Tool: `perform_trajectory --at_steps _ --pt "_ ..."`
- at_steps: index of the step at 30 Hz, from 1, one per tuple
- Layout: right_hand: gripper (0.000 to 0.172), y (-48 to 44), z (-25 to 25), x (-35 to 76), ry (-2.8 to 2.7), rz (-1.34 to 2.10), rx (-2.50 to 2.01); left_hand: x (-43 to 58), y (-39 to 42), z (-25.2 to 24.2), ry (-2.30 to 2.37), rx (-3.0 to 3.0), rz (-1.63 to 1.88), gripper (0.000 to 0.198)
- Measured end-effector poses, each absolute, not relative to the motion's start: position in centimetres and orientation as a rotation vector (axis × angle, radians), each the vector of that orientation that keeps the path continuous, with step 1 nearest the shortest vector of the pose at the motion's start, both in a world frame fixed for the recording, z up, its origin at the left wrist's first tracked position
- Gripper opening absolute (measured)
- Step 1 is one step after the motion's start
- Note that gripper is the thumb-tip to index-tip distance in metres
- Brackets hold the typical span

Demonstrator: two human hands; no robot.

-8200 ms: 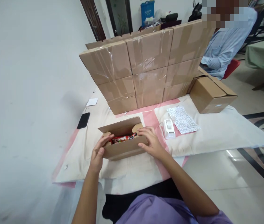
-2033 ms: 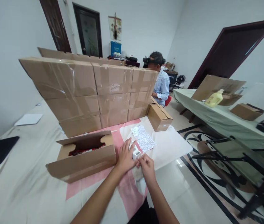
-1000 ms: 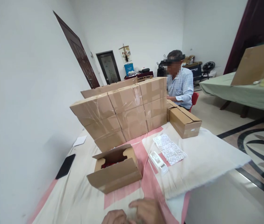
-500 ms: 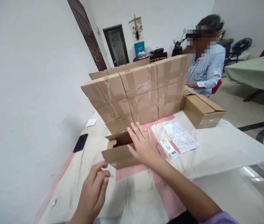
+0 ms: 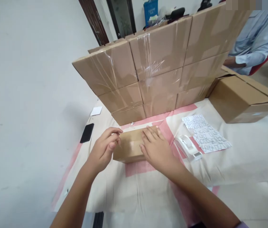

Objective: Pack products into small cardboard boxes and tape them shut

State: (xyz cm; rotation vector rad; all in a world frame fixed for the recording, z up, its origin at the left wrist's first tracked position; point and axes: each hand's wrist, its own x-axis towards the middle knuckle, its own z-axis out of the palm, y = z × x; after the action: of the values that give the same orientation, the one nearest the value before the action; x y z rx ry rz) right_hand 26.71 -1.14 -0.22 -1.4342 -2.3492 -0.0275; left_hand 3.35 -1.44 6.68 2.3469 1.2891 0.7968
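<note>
Near the middle of the cloth-covered surface (image 5: 129, 196) lay a small cardboard box (image 5: 131, 144), its top folded down so that its contents were hidden. The right hand (image 5: 158, 150) rested on that top, fingers outstretched and gripping nothing; the left hand (image 5: 102, 150) curled at the box's left end, and whether it pinched anything (the fingertips were partly hidden) I could not tell. Behind rose a bank of taped cartons (image 5: 159, 63), three across and three high. A larger carton (image 5: 233, 98) stood to the right, flaps down. Between the two boxes were a white tape dispenser (image 5: 188, 147) and a patterned sheet (image 5: 206, 133); at the left edge, a black phone (image 5: 87, 133) and a white card (image 5: 96, 111), near the pale wall (image 5: 29, 95). Beyond the cartons showed a blue bin (image 5: 151, 12) and another person's pale blue sleeve (image 5: 257, 41)
</note>
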Motion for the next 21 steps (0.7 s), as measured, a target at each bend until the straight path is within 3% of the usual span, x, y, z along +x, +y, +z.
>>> perform_trajectory --at_steps 9,21 --pt "0.057 -1.0 -0.6 27.1 -2.399 -0.045 -1.401 6.4 1.8 7.7 1.457 2.433 0.293 0.057" --pt "0.058 -1.0 -0.6 27.1 -2.342 0.004 -1.375 6.2 3.2 7.9 1.403 2.207 0.206 0.046"
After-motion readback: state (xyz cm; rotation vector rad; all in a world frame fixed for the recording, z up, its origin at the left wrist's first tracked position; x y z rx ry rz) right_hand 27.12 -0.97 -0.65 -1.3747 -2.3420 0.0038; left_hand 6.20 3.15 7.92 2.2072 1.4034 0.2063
